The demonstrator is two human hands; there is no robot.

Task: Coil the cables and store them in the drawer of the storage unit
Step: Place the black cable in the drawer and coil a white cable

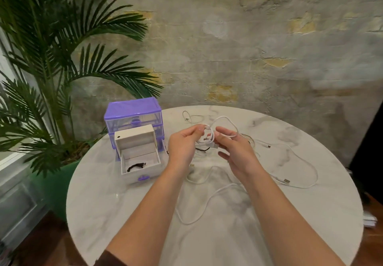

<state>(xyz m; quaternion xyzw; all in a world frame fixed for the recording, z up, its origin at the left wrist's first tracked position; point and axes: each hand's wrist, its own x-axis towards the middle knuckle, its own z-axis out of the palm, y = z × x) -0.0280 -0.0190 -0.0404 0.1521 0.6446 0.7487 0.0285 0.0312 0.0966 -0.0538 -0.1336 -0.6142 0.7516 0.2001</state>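
Note:
Above the table's middle, my left hand pinches a partly coiled white cable at its bundle. My right hand holds the same cable, one strand looped over its fingers and a USB plug hanging between the hands. A purple storage unit stands at the table's left. Its bottom drawer is pulled out, and a coiled black cable lies inside. A white box sits on the drawer's rear. Loose white cables lie on the table: one to the right, one under my forearms.
The round marble table stands against a rough plaster wall. A thin cable lies at the table's back edge. A potted palm in a green pot stands left of the table, behind the storage unit.

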